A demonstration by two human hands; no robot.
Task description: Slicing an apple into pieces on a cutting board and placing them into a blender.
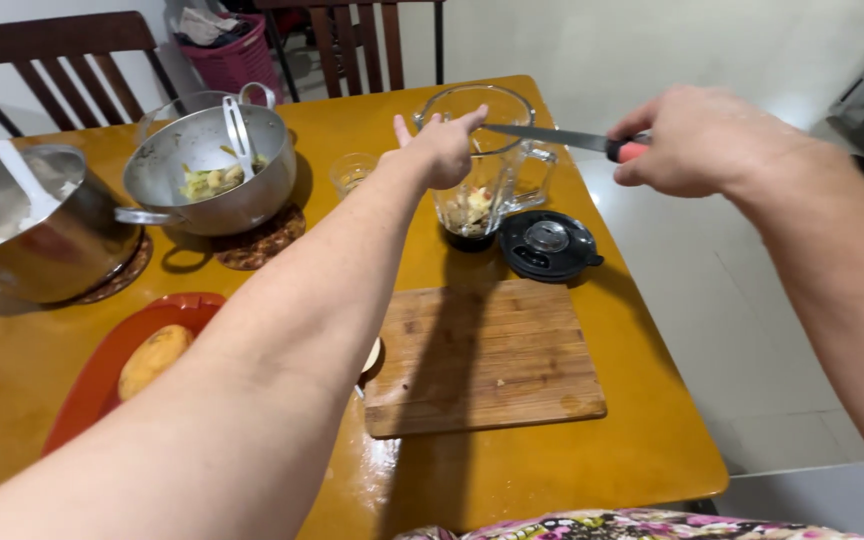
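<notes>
Now our right hand (pixel 697 140) grips the sharp knife (pixel 552 137) by its handle; our left hand (pixel 442 148), open, touches the breakable blender jug (pixel 492 180) near the worktop's (pixel 642 440) far edge.

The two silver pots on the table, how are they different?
The near pot by the table's left edge holds a white spoon and something pale; the far pot holds a metal utensil and yellowish chunks of food. The near pot looks taller and straight-walled, the far pot rounder like a bowl, with a loop handle at its back. Both are shiny metal, uncovered, and sit on dark round mats.
</notes>
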